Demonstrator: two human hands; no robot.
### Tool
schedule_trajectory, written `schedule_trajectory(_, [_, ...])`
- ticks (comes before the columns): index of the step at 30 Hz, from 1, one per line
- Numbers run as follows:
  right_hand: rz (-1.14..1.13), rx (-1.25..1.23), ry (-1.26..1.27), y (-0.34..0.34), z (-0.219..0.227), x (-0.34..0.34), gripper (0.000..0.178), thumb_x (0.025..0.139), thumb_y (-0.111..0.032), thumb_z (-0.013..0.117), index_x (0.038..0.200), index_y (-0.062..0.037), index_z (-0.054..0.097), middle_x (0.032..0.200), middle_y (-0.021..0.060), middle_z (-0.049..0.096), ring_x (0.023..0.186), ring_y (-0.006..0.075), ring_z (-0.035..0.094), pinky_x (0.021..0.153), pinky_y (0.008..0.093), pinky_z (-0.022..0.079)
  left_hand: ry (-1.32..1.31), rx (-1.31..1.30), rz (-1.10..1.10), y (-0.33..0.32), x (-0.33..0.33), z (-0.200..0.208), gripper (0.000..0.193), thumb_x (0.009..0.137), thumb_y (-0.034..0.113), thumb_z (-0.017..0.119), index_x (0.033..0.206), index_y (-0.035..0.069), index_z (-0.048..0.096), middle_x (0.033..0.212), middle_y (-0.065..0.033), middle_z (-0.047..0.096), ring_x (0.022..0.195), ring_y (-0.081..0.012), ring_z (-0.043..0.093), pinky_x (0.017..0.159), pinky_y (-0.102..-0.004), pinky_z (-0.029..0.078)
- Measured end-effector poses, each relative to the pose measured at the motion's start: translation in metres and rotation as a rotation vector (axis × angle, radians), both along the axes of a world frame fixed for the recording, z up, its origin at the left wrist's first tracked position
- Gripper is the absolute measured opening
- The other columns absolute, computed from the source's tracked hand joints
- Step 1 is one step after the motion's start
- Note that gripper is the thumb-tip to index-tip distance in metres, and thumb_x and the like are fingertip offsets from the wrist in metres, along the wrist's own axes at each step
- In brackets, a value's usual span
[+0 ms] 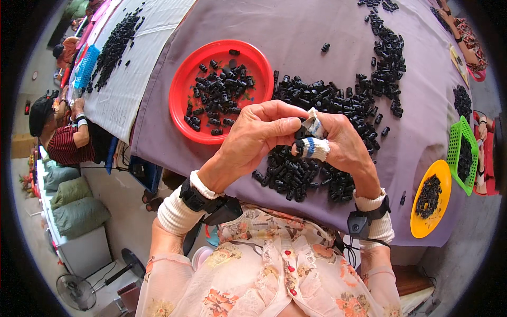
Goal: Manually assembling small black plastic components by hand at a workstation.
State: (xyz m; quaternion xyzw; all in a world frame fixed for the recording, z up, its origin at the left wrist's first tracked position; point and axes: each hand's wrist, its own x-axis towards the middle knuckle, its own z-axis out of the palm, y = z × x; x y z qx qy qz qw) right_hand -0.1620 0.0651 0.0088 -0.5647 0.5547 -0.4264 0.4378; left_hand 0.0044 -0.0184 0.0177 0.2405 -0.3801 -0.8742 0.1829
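My left hand point(253, 140) and my right hand point(346, 142) meet over the near part of the table, above a heap of small black cylindrical pieces point(311, 98). The left thumb and index finger are pinched together at the right fingertips. White knitted finger covers point(315, 150), one with blue stripes, wrap fingers of my right hand, which are curled in. A bit of black shows between the hands, but the fingers hide what it is. Left of the heap, a red round tray point(177, 100) holds more of the black pieces.
A purple cloth point(232, 21) covers the table. At the right stand a yellow plate point(421, 227) with small dark parts and a green basket point(471, 182). More black pieces point(388, 68) trail toward the far side. A co-worker point(63, 129) sits at the left table; a fan point(76, 290) stands lower left.
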Motion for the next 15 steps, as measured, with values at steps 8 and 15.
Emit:
schedule_trajectory(8, [0.021,-0.009,-0.011,0.0,-0.0006,0.0009,0.032,0.071,-0.029,0.07,0.08,-0.0007,0.058,0.058,0.0017,0.049,0.055,0.0086,0.042,0.051,0.0266,0.038,-0.005,-0.021,0.023,0.0007,0.0004,0.0016,0.018,0.084,0.006,0.058,0.1,-0.001,0.059,0.095,-0.0099,0.062,0.084,-0.0151,0.061,0.076,-0.0302,0.052])
schedule_trajectory(15, [0.037,0.035,-0.049,0.0023,-0.0026,0.0025,0.03,0.071,-0.027,0.069,0.081,-0.0005,0.059,0.055,0.0005,0.047,0.053,0.0073,0.04,0.049,0.0261,0.037,-0.005,-0.055,0.007,0.0007,0.0017,0.0024,0.018,0.083,0.005,0.059,0.1,-0.002,0.059,0.094,-0.0106,0.062,0.083,-0.015,0.062,0.075,-0.0296,0.053])
